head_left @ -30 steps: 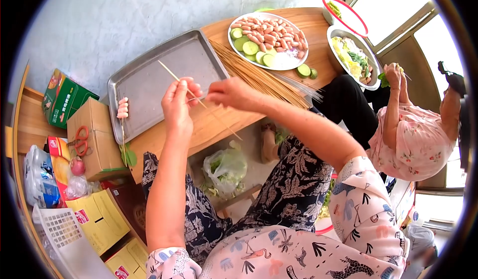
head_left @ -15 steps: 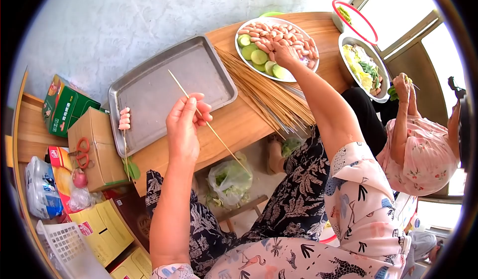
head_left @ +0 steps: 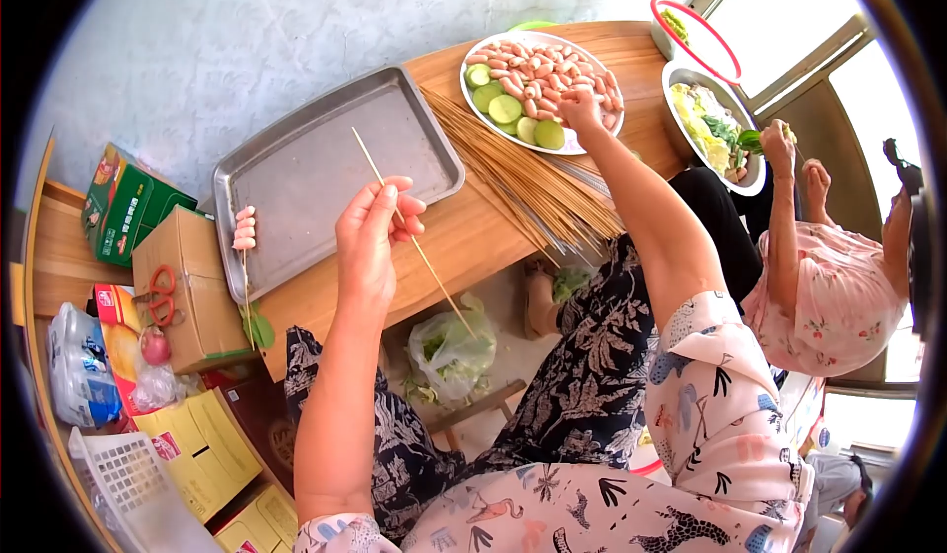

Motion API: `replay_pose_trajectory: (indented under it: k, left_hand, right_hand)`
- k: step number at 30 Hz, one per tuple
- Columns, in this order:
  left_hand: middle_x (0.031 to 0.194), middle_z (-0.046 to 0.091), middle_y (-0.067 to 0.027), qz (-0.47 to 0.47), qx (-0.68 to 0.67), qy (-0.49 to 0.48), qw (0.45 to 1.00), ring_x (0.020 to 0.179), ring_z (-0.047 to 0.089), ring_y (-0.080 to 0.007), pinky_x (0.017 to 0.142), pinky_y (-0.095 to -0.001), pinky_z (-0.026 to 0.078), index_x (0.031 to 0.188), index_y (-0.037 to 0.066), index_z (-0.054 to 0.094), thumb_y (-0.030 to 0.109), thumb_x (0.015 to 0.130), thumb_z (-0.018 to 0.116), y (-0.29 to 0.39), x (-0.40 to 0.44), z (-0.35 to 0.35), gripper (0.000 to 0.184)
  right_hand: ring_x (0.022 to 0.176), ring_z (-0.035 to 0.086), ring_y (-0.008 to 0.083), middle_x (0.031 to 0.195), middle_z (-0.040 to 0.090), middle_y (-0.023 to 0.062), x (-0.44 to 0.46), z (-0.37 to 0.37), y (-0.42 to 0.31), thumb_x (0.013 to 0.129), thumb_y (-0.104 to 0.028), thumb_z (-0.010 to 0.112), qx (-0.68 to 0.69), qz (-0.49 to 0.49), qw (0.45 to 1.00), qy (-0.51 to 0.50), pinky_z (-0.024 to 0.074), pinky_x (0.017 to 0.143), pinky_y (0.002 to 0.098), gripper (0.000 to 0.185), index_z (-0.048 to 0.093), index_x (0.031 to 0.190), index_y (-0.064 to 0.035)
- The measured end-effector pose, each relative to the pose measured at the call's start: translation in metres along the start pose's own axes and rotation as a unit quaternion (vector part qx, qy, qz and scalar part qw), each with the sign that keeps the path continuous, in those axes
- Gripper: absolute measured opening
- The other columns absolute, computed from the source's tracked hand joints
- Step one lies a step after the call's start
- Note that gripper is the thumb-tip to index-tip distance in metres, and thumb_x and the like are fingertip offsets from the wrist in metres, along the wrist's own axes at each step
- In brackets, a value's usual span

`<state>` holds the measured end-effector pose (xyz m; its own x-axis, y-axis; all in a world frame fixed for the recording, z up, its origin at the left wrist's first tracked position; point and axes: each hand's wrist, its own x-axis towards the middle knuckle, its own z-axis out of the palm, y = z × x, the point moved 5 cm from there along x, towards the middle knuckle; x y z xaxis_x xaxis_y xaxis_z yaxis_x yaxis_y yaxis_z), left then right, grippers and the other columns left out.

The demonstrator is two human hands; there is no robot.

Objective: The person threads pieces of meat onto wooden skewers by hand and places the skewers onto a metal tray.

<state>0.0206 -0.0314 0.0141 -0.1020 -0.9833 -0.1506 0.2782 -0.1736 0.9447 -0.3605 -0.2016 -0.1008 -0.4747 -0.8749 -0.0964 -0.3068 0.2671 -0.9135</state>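
My left hand [head_left: 378, 232] is closed in a pinch around a thin bamboo skewer [head_left: 434, 274], held at a slant above the table's front edge with its upper end bare. Over the right side of a white plate [head_left: 565, 146], my right hand [head_left: 582, 109] has its fingers pinched together. What they hold, if anything, is hidden among the small pink sausages [head_left: 538, 65]. Green round slices [head_left: 504, 109] lie along the plate's left side. A metal tray [head_left: 330, 153] to the left bears one skewer of threaded sausages [head_left: 245, 228]. Between tray and plate lies a heap of bamboo skewers [head_left: 513, 173].
At the right, a co-worker's hands [head_left: 779, 146] hold something green beside a bowl of vegetables [head_left: 693, 144]. A plastic bag of greens [head_left: 454, 356] is under the table. Cartons [head_left: 192, 282], scissors [head_left: 162, 294] and a white basket [head_left: 133, 479] stand on the left.
My right hand has drawn back slightly from the sausages, fingers closer together. My left hand keeps the skewer in nearly the same place. The co-worker's hands have moved apart.
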Motion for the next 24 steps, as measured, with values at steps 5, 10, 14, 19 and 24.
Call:
replay_pose_trajectory:
  k: [5,10,14,19,24]
  left_hand:
    - [0.075,0.064,-0.0076,-0.037,0.005,-0.056,0.998,0.049,0.044,-0.0053,0.046,-0.0177,0.034,0.103,0.004,0.06,0.022,0.096,0.049,0.005,-0.003,0.014,0.022]
    - [0.074,0.063,-0.0107,-0.025,-0.008,-0.114,0.993,0.043,0.036,-0.0023,0.04,-0.0147,0.026,0.107,0.002,0.057,0.021,0.097,0.048,-0.003,-0.007,0.022,0.022]
    - [0.072,0.062,-0.009,-0.044,0.0,-0.154,0.987,0.041,0.036,-0.0024,0.039,-0.0148,0.026,0.104,0.002,0.057,0.021,0.096,0.05,-0.006,-0.016,0.026,0.022]
    - [0.07,0.061,-0.0076,-0.062,0.011,-0.178,0.982,0.04,0.036,-0.0023,0.038,-0.0149,0.026,0.103,0.002,0.058,0.021,0.095,0.052,-0.009,-0.023,0.03,0.022]
    - [0.069,0.061,-0.0073,-0.069,0.038,-0.185,0.98,0.039,0.036,-0.0023,0.038,-0.0152,0.026,0.103,0.001,0.058,0.019,0.095,0.051,-0.009,-0.023,0.035,0.021]
  right_hand:
    - [0.079,0.059,0.0198,0.075,0.058,0.0089,-0.041,0.02,-0.042,0.085,-0.002,0.052,0.5,0.131,0.831,-0.203,0.048,0.067,0.0309,0.005,0.055,0.082,0.0007]
    - [0.073,0.056,0.0124,0.1,0.061,0.0104,-0.153,0.042,-0.119,0.088,-0.007,0.052,0.511,0.081,0.786,-0.34,0.0425,0.06,0.0219,0.021,0.049,0.108,0.0013]
    - [0.062,0.046,0.0101,0.101,0.062,0.01,-0.191,0.06,-0.118,0.092,-0.013,0.051,0.558,0.121,0.709,-0.413,0.0394,0.057,0.0222,0.023,0.05,0.11,0.001]
    - [0.063,0.046,0.0102,0.091,0.061,0.0072,-0.208,0.07,-0.112,0.094,-0.015,0.046,0.561,0.137,0.731,-0.363,0.0393,0.057,0.0233,0.021,0.055,0.107,0.0]
    - [0.078,0.055,0.0138,0.088,0.06,0.0069,-0.209,0.073,-0.119,0.089,-0.009,0.048,0.504,0.102,0.785,-0.345,0.0441,0.069,0.0263,0.024,0.055,0.109,0.003]
